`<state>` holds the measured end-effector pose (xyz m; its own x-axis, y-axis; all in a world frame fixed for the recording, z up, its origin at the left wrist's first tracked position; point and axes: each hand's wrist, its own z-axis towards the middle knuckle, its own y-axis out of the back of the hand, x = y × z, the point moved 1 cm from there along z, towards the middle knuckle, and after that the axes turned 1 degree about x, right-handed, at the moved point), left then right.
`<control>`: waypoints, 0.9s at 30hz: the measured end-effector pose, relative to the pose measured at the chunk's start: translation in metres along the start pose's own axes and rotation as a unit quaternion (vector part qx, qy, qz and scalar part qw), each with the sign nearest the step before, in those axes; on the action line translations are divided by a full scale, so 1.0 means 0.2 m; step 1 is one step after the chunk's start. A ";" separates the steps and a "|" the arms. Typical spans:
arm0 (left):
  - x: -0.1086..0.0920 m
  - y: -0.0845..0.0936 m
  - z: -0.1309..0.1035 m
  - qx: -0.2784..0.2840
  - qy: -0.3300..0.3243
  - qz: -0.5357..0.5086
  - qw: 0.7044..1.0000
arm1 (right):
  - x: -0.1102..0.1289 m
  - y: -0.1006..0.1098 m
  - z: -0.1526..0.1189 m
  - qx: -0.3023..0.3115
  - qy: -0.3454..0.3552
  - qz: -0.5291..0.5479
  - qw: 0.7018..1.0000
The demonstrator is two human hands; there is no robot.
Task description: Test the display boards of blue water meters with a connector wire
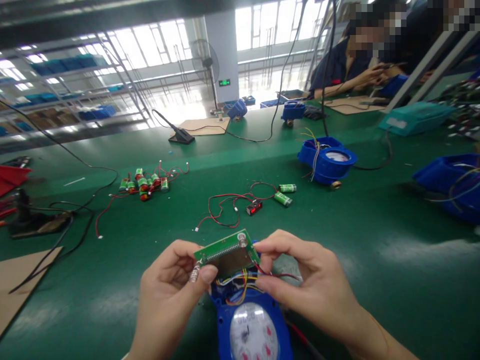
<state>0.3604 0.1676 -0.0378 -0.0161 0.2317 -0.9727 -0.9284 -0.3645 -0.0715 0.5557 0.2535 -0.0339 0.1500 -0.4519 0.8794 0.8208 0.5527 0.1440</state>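
My left hand (168,285) grips the left end of a green circuit board (225,255) with a dark display panel, its thumb on the front. A coil spring (194,272) hangs from that end. At the board's right edge, the fingers of my right hand (311,280) close around thin red and black wires (283,275); the exact pinch point is partly hidden. Right below the board sits a blue water meter (255,330) with a round white dial. Several coloured wires (243,285) run between its open upper compartment and the board.
Ahead lie a small red-lit display module (254,207), two green batteries (283,199) and a pile of wired batteries (144,184). Other blue meters (328,162) stand to the right. A soldering iron stand (28,220) is at left. Across the bench, a person (348,70) works.
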 end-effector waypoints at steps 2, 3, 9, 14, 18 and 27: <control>0.00 -0.01 0.00 0.007 0.013 -0.013 1.000 | 0.00 0.00 0.00 0.015 -0.018 0.027 0.999; 0.00 -0.01 0.01 0.013 0.018 -0.019 1.000 | 0.00 0.00 0.00 0.022 -0.029 0.040 0.999; 0.01 -0.01 0.01 0.019 0.074 -0.063 0.995 | 0.01 0.01 0.00 0.047 -0.086 0.056 0.994; 0.00 -0.02 0.02 0.013 0.120 -0.099 0.988 | 0.01 0.01 0.01 0.055 -0.104 0.044 0.992; 0.00 -0.02 0.02 0.009 0.139 -0.103 0.985 | 0.00 0.00 0.01 0.053 -0.102 0.047 0.992; 0.00 -0.03 0.03 0.024 0.178 -0.117 0.977 | -0.02 0.00 0.01 0.055 -0.102 0.052 0.992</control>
<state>0.3640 0.1752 -0.0356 0.3207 -0.0285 -0.9467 -0.9079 -0.2940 -0.2987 0.5544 0.2559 -0.0364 0.1067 -0.2430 0.9641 0.7397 0.6674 0.0863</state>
